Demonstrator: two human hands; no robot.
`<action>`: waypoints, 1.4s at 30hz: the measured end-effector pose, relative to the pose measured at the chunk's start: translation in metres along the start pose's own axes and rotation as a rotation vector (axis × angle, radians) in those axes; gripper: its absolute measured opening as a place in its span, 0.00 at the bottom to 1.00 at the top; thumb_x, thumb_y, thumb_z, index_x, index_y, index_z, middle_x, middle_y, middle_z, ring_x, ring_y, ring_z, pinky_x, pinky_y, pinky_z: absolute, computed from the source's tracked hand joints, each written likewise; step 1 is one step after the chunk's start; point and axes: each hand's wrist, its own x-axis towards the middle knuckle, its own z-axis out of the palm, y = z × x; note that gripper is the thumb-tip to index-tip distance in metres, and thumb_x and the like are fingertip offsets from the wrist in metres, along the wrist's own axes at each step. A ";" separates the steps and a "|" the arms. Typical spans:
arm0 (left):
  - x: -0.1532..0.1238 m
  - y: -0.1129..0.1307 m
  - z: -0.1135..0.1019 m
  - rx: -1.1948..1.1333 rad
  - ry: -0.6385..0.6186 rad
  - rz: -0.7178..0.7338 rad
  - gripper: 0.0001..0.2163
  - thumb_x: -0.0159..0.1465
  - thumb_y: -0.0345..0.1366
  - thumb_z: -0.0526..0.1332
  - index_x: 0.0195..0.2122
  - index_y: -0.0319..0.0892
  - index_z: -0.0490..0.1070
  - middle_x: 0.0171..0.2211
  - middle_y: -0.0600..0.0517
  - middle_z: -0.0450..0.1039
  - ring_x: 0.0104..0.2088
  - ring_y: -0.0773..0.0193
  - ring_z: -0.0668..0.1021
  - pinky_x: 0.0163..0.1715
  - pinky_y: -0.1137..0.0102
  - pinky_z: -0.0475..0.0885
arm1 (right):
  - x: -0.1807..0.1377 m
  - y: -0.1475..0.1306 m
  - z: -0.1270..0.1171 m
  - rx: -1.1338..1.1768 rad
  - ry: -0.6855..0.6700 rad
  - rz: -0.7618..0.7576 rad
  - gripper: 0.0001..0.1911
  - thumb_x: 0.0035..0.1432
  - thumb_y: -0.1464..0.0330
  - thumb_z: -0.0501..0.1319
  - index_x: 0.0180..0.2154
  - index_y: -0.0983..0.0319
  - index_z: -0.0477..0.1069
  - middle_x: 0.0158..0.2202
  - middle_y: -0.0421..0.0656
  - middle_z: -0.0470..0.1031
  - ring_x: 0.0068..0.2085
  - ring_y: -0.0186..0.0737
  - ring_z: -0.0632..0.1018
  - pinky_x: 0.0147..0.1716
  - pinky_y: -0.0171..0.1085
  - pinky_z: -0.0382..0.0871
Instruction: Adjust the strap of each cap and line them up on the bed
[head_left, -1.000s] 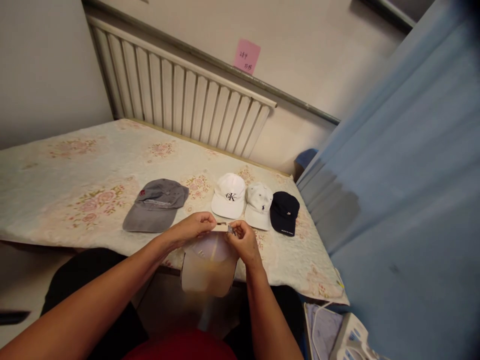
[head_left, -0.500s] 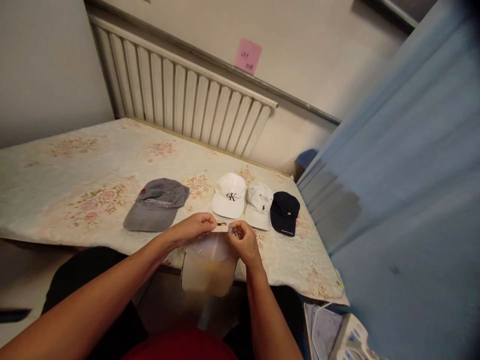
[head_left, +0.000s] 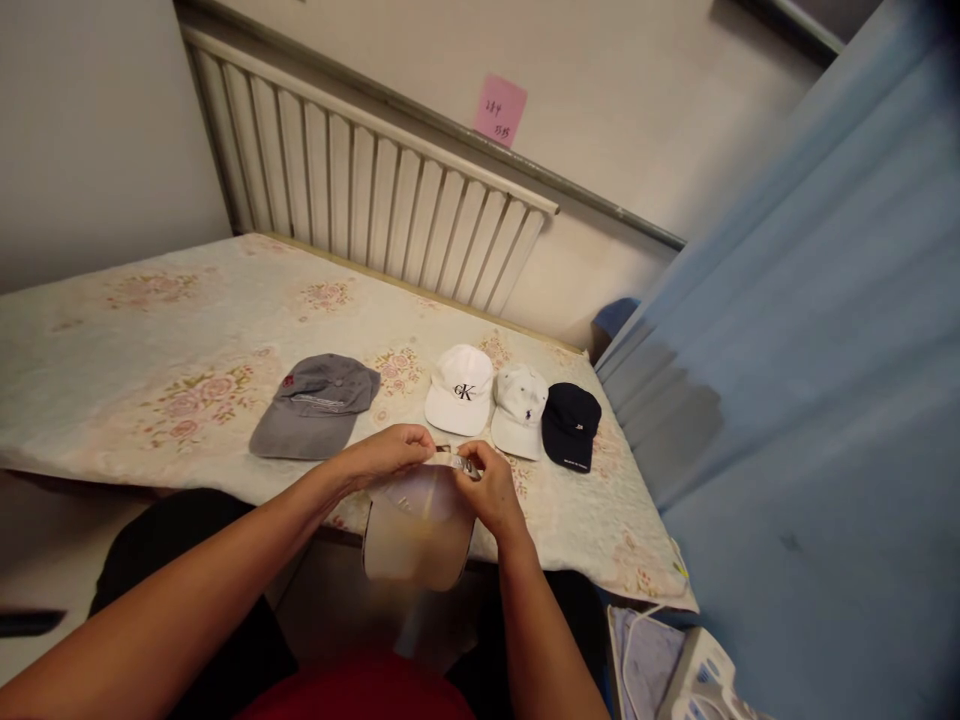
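A pale baseball cap hangs at the bed's front edge, its brim toward me. My left hand pinches one side of its back strap. On the other side, my right hand grips the strap by a shiny metal buckle. Beyond my hands lie a white cap with black letters, an off-white cap with a small dark emblem and a black cap, side by side. To the left rests a grey cap.
All the caps on the bed lie on a floral sheet. Behind it stands a white radiator, with a pink note on the wall above. A blue curtain hangs at the right. A white appliance sits low at the right.
The metal buckle end has tilted downward at the right in my right fingers, and the strap now curves slightly. Both hands stay on the strap in nearly the same place.
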 end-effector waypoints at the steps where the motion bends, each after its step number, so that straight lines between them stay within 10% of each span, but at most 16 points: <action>1: 0.000 -0.001 0.000 0.002 -0.005 0.000 0.11 0.54 0.43 0.61 0.30 0.40 0.66 0.18 0.60 0.58 0.18 0.72 0.57 0.19 0.74 0.48 | 0.000 -0.001 0.000 -0.031 0.010 -0.028 0.09 0.46 0.75 0.57 0.33 0.59 0.69 0.30 0.38 0.71 0.32 0.37 0.71 0.34 0.35 0.64; 29: 0.007 -0.017 0.023 -0.074 -0.012 0.038 0.15 0.54 0.48 0.62 0.26 0.41 0.64 0.18 0.61 0.55 0.18 0.72 0.56 0.18 0.73 0.47 | 0.001 -0.012 0.000 -0.111 -0.034 -0.146 0.06 0.50 0.75 0.58 0.30 0.60 0.67 0.30 0.38 0.68 0.33 0.36 0.69 0.34 0.35 0.62; 42: 0.005 -0.023 0.022 -0.324 -0.126 0.042 0.15 0.56 0.46 0.63 0.28 0.42 0.61 0.17 0.62 0.53 0.17 0.74 0.54 0.18 0.74 0.48 | -0.004 0.002 0.007 0.241 -0.032 0.029 0.08 0.49 0.68 0.65 0.34 0.59 0.72 0.33 0.40 0.73 0.36 0.38 0.73 0.38 0.36 0.67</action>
